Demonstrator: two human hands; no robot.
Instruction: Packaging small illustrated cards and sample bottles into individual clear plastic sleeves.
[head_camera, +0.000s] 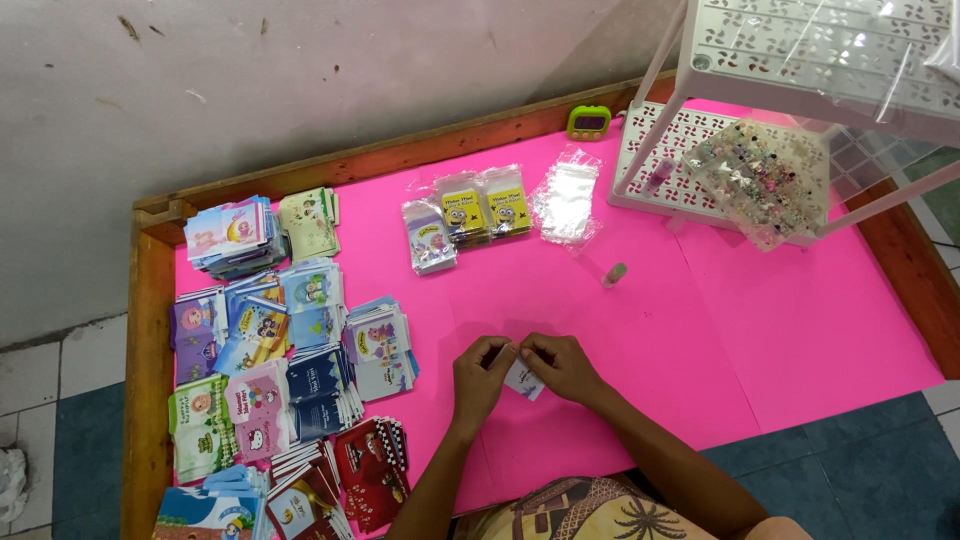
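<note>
Over the pink worktop (640, 330) we have both hands working close together, low in the middle of the view. Our left hand (480, 375) and our right hand (562, 365) are pinched shut on one small white card (524, 380), fingertips meeting at its top edge, the card held just above the pink sheet. To our left lie the stacks of colourful cards (280, 360), spread in rows near the wooden frame (150, 330), well apart from the hands. Up ahead we see three filled clear packets (467, 215) side by side, and just right of them an empty clear bag (566, 200). A small tube (614, 274) lies on the pink between those and our hands. At the far edge sits a green timer (589, 121), beside a white plastic rack (760, 110) that holds a bag of small trinkets (760, 180).
</note>
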